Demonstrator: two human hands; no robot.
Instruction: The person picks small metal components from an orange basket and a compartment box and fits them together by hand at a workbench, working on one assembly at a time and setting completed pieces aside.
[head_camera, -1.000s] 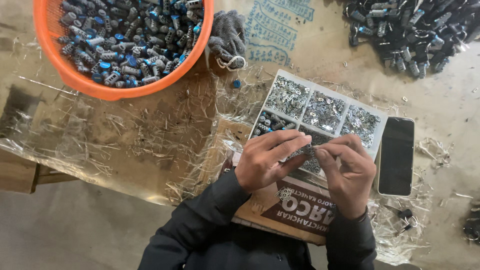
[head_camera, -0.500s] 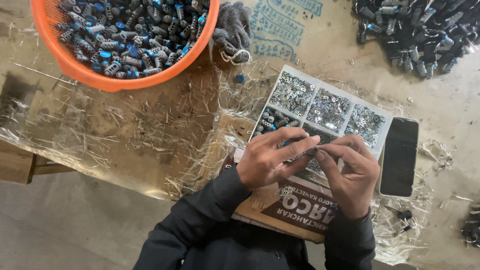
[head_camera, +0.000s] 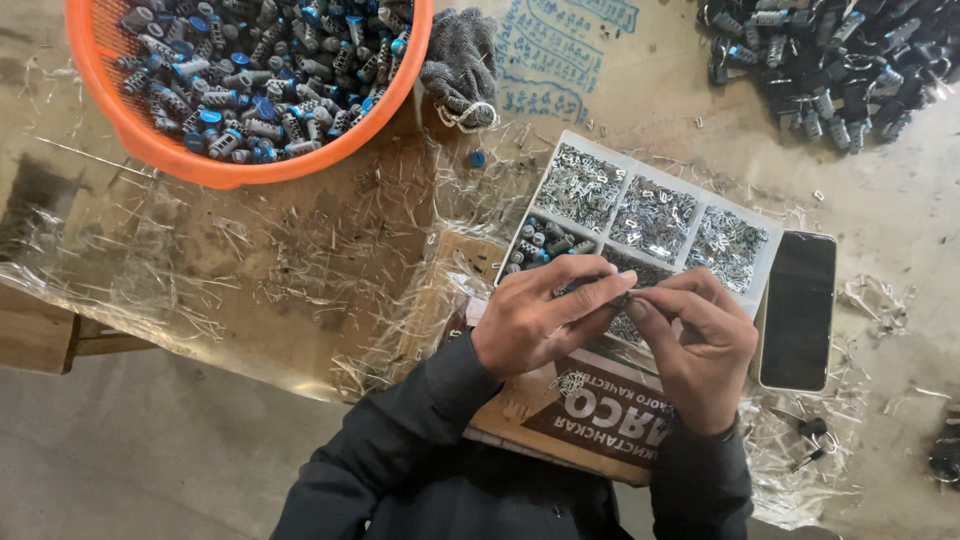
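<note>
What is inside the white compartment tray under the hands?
The white compartment tray holds small silvery metal bits and blue-grey cylinders. The left hand and right hand cover its near compartments.

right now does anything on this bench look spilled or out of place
Yes. Small metal bits lie loose on the table beyond the divided tray, and one blue cap sits alone below the orange basket. Both hands, left and right, pinch a small part over the tray.
</note>
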